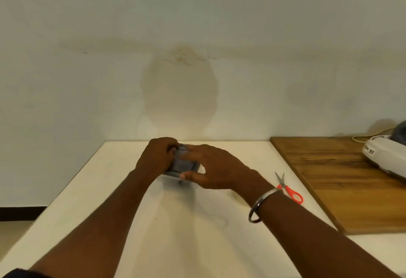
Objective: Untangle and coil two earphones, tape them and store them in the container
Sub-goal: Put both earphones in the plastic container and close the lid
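Scissors point(290, 189) lay on the table point(87, 211), right of the container point(184, 164). The left hand point(157, 156) curled round its left side; the right hand point(211, 167) gripped it, fingers point(193, 155) across its top. No earphones showed outside it, so storing was probably nearly finished.

Matt white table point(105, 200), grainy wooden board point(342, 181), shiny metal bangle point(261, 205).
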